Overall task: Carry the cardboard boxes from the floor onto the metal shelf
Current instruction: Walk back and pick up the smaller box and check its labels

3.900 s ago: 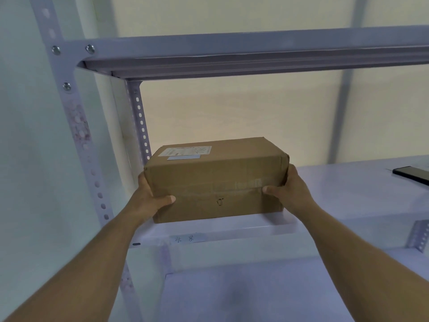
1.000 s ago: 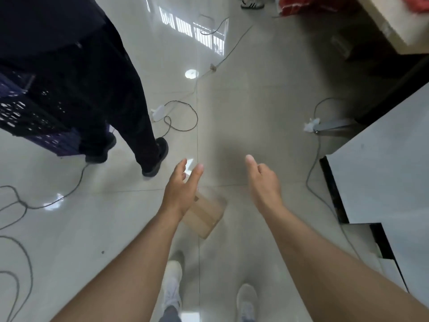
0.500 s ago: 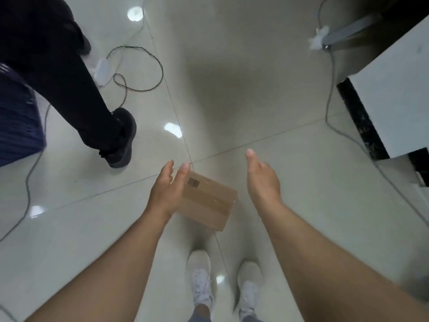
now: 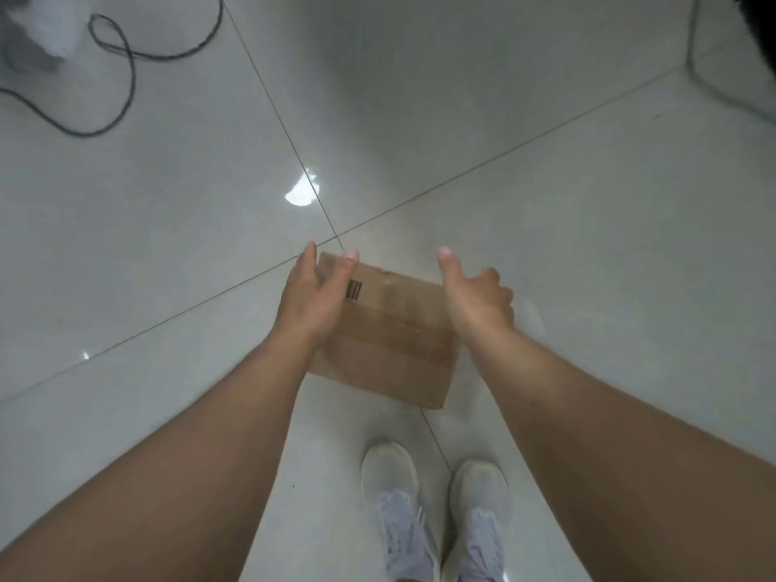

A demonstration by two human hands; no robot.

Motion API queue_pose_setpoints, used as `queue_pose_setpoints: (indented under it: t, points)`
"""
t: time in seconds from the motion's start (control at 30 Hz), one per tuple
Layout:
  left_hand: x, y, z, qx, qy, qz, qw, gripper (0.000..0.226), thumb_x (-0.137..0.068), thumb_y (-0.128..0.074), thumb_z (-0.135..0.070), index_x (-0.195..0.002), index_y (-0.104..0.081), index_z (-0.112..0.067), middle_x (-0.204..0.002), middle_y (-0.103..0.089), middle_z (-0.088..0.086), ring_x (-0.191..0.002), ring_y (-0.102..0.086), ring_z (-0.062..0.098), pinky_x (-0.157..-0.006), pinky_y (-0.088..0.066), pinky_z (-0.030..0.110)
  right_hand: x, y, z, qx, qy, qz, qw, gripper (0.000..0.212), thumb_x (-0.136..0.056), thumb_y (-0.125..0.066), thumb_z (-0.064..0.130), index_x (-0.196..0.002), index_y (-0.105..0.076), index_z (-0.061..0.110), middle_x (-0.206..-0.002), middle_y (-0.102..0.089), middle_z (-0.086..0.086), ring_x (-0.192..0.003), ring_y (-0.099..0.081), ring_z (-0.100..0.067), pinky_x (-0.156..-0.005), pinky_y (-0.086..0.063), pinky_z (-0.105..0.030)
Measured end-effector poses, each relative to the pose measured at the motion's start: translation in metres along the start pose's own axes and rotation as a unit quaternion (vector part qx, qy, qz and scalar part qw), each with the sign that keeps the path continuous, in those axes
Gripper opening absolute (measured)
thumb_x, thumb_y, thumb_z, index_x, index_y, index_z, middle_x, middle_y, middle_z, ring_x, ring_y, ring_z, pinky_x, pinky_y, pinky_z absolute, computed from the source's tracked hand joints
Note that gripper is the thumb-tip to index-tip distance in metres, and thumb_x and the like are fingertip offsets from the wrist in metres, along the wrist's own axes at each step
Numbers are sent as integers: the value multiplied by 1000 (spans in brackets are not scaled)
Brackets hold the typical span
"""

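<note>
A: Where is the cardboard box (image 4: 394, 342)?

B: Flat on the tiled floor (image 4: 546, 228), just ahead of the person's white shoes (image 4: 436, 514). Its far corner sits close to the spot where the floor's grout lines cross. A small barcode (image 4: 354, 290) is printed near its far left end, and bands of tape run along its top.

A: And the hands?

B: The left hand (image 4: 313, 298) is spread wide at the box's left end, fingers out past the edge and thumb lying over the top beside the barcode. The right hand (image 4: 472, 294) is at the right end, thumb raised and pointing away, fingers curled loosely toward the side of the box. I cannot tell whether either hand is actually touching the cardboard; neither is closed around it.

A: Anything else on the floor?

B: A dark cable (image 4: 126, 56) loops at the far left corner of the view, beside a blurred white object (image 4: 46, 23). Another thin cable (image 4: 697, 65) runs along the far right edge. A bright ceiling reflection (image 4: 302, 191) sits beyond the box.
</note>
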State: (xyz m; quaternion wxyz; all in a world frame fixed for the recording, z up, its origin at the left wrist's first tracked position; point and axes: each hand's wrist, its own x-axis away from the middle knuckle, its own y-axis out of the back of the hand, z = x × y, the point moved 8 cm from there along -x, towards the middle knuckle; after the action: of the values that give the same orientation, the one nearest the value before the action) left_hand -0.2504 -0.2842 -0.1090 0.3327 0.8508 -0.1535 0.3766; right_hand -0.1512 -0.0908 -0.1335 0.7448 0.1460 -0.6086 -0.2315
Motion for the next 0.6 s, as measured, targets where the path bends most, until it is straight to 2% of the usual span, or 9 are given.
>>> queue_pose_setpoints:
  t: [0.17, 0.23, 0.3, 0.33, 0.37, 0.4, 0.43, 0.47, 0.6]
  points:
    - [-18, -12, 18, -6, 55, -4, 998, 80, -82, -34, -70, -149, -20, -27, -158, -23, 1, -143, -23, 24, -112, -19, 40, -19, -23, -22, -67, -46, 42, 996, 83, -85, -40, 62, -141, -34, 2, -145, -43, -19, -129, -44, -39, -106, -38, -48]
    - [-18, -5, 23, 9, 84, -31, 996, 91, -75, -30, -78, -147, -26, -24, -155, -28, 5, -140, -30, 28, -112, -26, 44, -18, -16, -24, -80, -36, 20, 996, 78, -83, -42, 63, -134, -45, 3, -137, -51, -18, -122, -50, -39, -101, -42, -49]
    - [-13, 5, 29, 25, 114, -50, 992, 99, -64, -28, -83, -139, -41, -21, -145, -43, 7, -129, -44, 31, -105, -38, 50, -15, -2, -21, -57, -5, -18, 998, 73, -81, -42, 63, -124, -56, 6, -127, -57, -19, -115, -54, -39, -98, -45, -48]
    - [-11, 8, 33, 36, 123, -54, 990, 87, -67, -31, -78, -128, -52, -18, -134, -52, 7, -120, -51, 31, -99, -43, 50, -13, 3, -17, -46, 19, -28, 998, 65, -81, -43, 59, -119, -60, 9, -123, -59, -18, -112, -55, -38, -97, -46, -48]
    - [-6, 10, 35, 53, 121, -57, 990, 65, -75, -36, -66, -110, -61, -17, -119, -60, 7, -110, -57, 30, -95, -47, 49, -11, 8, -14, -45, 41, -36, 997, 55, -82, -45, 52, -114, -63, 11, -120, -61, -16, -110, -56, -36, -96, -46, -48]
    - [-3, 10, 37, 71, 119, -61, 988, 42, -81, -41, -52, -94, -63, -18, -105, -64, 5, -103, -60, 30, -93, -50, 48, -10, 11, -11, -53, 56, -39, 996, 44, -82, -48, 44, -109, -65, 13, -117, -63, -14, -107, -58, -35, -94, -47, -47]
    - [0, 11, 41, 81, 118, -64, 988, 29, -84, -43, -41, -85, -61, -19, -95, -64, 2, -100, -60, 30, -92, -50, 48, -8, 14, -8, -63, 66, -43, 995, 36, -82, -49, 37, -105, -66, 15, -115, -64, -13, -104, -59, -33, -93, -49, -45]
    - [3, 10, 44, 88, 119, -62, 987, 23, -85, -44, -36, -84, -60, -21, -93, -63, 1, -99, -60, 30, -92, -50, 47, -7, 17, -6, -67, 72, -44, 994, 31, -82, -50, 33, -103, -67, 15, -113, -65, -12, -102, -60, -32, -91, -49, -44]
    - [11, 7, 54, 107, 124, -63, 985, 18, -88, -42, -32, -90, -57, -22, -104, -62, 7, -101, -59, 30, -93, -49, 48, 0, 19, 3, -44, 104, -43, 993, 27, -82, -48, 28, -96, -67, 16, -109, -66, -13, -100, -60, -33, -88, -50, -42]
